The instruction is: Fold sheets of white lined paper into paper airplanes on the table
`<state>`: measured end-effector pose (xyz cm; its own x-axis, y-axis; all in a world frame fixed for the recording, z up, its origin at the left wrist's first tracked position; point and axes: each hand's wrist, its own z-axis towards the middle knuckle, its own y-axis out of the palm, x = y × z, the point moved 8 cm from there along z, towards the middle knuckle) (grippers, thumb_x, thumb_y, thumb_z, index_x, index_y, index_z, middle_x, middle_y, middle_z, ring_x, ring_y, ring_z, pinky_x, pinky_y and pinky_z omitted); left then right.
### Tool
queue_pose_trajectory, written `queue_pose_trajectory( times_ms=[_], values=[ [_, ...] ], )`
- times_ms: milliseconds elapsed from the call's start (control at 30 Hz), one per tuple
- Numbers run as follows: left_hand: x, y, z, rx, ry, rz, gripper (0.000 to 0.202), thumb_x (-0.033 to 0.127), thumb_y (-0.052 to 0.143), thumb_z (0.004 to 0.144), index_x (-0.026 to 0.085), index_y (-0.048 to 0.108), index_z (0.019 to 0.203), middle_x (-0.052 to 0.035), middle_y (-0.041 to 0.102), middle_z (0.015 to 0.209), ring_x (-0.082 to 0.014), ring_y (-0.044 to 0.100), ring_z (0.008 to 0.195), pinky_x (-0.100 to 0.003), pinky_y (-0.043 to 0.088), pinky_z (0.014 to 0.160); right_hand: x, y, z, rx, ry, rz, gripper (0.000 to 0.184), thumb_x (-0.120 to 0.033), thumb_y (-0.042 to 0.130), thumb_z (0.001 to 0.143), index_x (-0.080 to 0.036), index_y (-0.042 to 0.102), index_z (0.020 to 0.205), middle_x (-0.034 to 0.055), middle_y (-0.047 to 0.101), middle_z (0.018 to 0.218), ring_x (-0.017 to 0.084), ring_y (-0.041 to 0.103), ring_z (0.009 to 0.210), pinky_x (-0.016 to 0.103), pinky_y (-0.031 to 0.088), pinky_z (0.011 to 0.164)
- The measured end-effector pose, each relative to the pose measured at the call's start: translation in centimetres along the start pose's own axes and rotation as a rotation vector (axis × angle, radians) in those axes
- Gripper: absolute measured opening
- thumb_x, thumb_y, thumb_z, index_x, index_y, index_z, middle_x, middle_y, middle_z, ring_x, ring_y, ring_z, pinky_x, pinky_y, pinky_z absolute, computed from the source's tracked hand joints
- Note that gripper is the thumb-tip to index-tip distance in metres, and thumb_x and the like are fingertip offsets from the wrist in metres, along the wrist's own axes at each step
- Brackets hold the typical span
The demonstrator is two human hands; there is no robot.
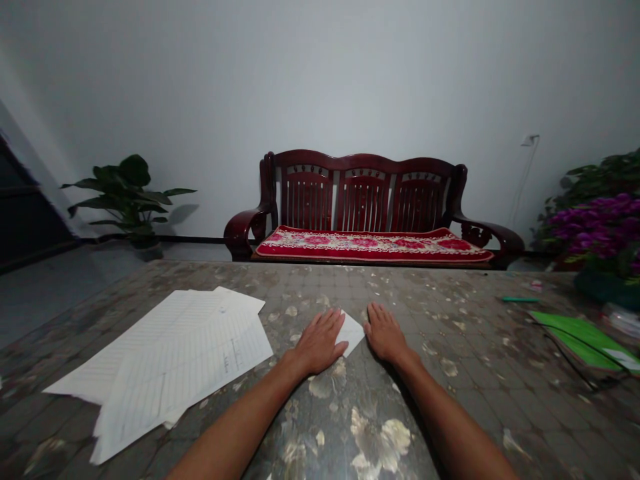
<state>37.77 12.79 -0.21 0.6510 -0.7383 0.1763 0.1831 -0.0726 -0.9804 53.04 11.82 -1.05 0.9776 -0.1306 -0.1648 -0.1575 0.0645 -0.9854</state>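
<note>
Just beside paper scrap [353, 332], right fingers [376, 319]

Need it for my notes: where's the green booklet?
In the head view, the green booklet lies on the right of the table, right of the right hand, below a green pen.

a home living room: a carved wooden sofa [364, 193] with red cushion [374, 244], potted plant [127, 197].

Soft, even indoor light, a faint shadow beside the potted plant [127, 193], wide-angle bowing toward the frame edges
</note>
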Motion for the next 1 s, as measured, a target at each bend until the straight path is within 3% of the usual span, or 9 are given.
queue_pose_trajectory(
  times_ms=[167,367,667,867,1000],
  values=[
    [0.0,-0.1,-0.6,0.012,-0.031,0.021,0.063,0.045,0.038,0.098,0.013,0.031,0.151,-0.0132,0.029,0.158,-0.0251,0.021,0.148,-0.045,0.018,0.121,2.4,0.0,0.2,0.182,-0.047,0.126,0.055,-0.019,0.037,0.092,-0.008,0.041,0.146,0.0156,0.039,0.153,0.024,0.032,0.143,0.042,0.025,0.118],
    [-0.2,0.3,-0.6,0.057,-0.022,0.042,0.063,0.046,0.037,0.098,0.014,0.03,0.151,-0.0125,0.029,0.159,-0.0245,0.022,0.148,-0.045,0.018,0.12,2.9,0.1,0.3,0.386,-0.121,0.255,0.063,-0.004,0.038,0.081,-0.013,0.045,0.142,0.0142,0.045,0.148,0.022,0.038,0.139,0.041,0.032,0.115],
    [-0.4,0.4,-0.6,0.076,-0.034,0.029,0.065,0.05,0.036,0.097,0.014,0.031,0.151,-0.0126,0.031,0.158,-0.0254,0.023,0.148,-0.045,0.019,0.12,3.2,-0.5,0.1,0.432,-0.144,0.394,0.085,0.0,0.036,0.071,-0.02,0.025,0.153,0.0084,0.041,0.151,0.017,0.038,0.139,0.037,0.035,0.114],
    [-0.4,0.4,-0.7,0.076,-0.037,0.025,0.064,0.05,0.036,0.097,0.014,0.032,0.15,-0.013,0.031,0.158,-0.0256,0.023,0.148,-0.044,0.02,0.12,2.8,-1.0,0.0,0.293,-0.055,0.348,0.085,0.001,0.037,0.074,-0.017,0.019,0.155,0.0137,0.047,0.147,0.021,0.053,0.127,0.038,0.041,0.107],
    [-0.5,0.6,-0.6,0.079,-0.038,0.017,0.063,0.049,0.037,0.097,0.016,0.032,0.151,-0.0117,0.031,0.158,-0.0254,0.023,0.148,-0.045,0.02,0.12,2.4,-1.7,-0.4,0.255,-0.038,0.324,0.089,0.001,0.038,0.073,-0.017,0.012,0.156,0.0111,0.057,0.138,0.02,0.056,0.122,0.037,0.04,0.105]
  ],
)
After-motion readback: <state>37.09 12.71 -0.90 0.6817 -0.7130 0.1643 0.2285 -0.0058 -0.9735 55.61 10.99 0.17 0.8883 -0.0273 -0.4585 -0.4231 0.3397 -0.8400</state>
